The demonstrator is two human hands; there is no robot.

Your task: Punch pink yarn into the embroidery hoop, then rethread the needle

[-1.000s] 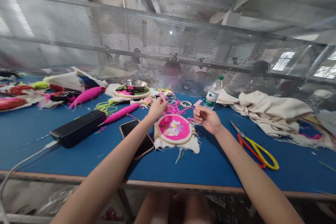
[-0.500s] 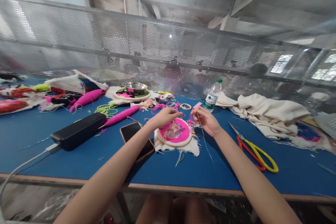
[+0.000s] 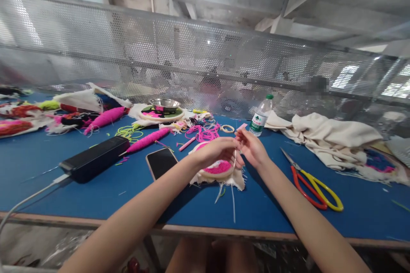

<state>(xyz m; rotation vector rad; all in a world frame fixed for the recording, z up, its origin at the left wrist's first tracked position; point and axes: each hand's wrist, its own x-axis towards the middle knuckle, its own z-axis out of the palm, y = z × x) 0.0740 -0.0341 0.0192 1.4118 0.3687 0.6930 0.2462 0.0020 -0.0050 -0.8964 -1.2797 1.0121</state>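
A round embroidery hoop (image 3: 218,175) with pink stitching on white cloth lies on the blue table, partly covered by my left hand. My left hand (image 3: 222,150) is above the hoop, its fingertips touching or very near those of my right hand; what they grip is too small to tell. My right hand (image 3: 251,146) is pinched around a small pinkish tool (image 3: 242,126) just right of the hoop. From between the hands a pale thread (image 3: 233,204) hangs down toward the table's front.
A phone (image 3: 160,162) and a black power bank (image 3: 96,158) with a cable lie left. Open scissors (image 3: 312,183), a bottle (image 3: 260,118) and crumpled cream cloth (image 3: 336,136) are right. Pink yarn (image 3: 205,132), a metal bowl (image 3: 165,104) and a mesh partition (image 3: 192,51) stand behind.
My left hand has moved right across the hoop to meet my right hand. The pale thread now hangs further left. More of the phone and a pink stick are uncovered.
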